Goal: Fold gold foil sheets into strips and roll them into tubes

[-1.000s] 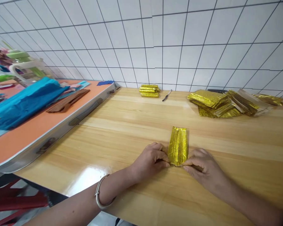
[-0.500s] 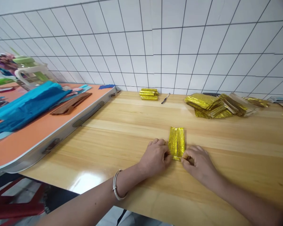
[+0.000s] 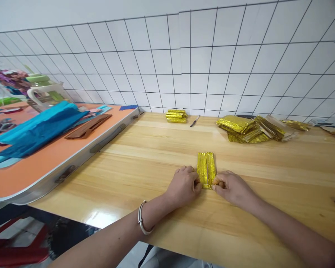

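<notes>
A sheet of shiny gold foil paper lies on the wooden table, its long sides folded inward to a seam down the middle. Its near edge is turned up in a narrow fold. My left hand pinches the near left corner with curled fingers. At the near right corner, my right hand grips the same fold between thumb and fingers. A few rolled gold paper tubes are stacked by the wall. To the right, a pile of gold paper sheets lies fanned out.
A pen lies near the tiled wall. On the left, an orange-topped board carries blue crepe paper, brown paper, scissors and a green-lidded jug. A red stool stands below the table edge.
The camera view has tilted up slightly, showing more wall. Both hands stay at the paper's near corners, and the near fold looks much the same.
</notes>
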`<state>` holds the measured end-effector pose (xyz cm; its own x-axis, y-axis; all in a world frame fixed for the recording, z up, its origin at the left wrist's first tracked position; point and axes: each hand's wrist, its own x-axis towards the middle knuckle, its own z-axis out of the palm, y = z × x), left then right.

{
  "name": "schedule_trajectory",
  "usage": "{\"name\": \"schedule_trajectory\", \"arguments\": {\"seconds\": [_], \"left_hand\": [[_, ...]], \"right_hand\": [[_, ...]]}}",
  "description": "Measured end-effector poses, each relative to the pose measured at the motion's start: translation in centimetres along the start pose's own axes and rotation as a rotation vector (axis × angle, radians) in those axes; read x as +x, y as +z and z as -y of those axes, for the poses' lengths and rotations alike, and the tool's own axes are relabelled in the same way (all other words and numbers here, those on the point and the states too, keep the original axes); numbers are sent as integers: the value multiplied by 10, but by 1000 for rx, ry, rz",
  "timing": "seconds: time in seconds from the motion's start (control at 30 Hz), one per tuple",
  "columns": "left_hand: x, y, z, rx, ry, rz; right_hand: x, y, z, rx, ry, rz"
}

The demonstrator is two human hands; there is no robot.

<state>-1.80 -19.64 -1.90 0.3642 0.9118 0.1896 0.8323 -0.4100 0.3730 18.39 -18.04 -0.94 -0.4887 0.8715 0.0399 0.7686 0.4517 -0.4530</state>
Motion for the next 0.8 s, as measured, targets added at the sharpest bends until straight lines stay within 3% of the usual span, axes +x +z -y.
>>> {"name": "schedule_trajectory", "arguments": {"seconds": [0.3, 0.5, 0.63, 0.8], "left_hand": [[3, -2, -1, 47, 12, 29], [8, -8, 2, 50, 6, 92], [5, -8, 4, 26, 3, 70], [-4, -8, 0, 47, 107, 53]], "right_hand": [[5, -7, -1, -53, 21, 88], [8, -9, 2, -164, 39, 67], [8, -9, 3, -166, 51, 82], [8, -9, 4, -171, 58, 83]]}}
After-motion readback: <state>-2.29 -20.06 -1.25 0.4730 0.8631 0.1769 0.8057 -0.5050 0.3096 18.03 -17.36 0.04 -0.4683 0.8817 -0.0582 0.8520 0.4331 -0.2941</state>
